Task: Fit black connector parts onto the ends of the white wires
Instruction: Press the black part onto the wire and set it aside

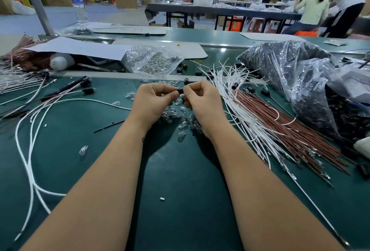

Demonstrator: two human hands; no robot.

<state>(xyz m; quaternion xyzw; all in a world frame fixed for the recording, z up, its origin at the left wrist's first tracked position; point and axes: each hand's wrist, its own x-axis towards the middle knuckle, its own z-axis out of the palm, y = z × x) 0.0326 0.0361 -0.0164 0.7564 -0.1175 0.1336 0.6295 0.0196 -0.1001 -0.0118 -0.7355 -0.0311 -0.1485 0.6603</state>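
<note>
Both hands pinching one black connector over the green surface [180,190]

Left side has loose white wires [30,150] trailing across. In the middle, the left hand [154,102] and right hand [202,100] each have a grip pinching the little black connector [180,91] between fingertips; can't tell if a wire end is in it yet. I'd say keep it square to the wire and push straight, no twisting. Fresh wire bundle [240,110] sits just right, bag of black parts [290,66] beyond that.
</note>
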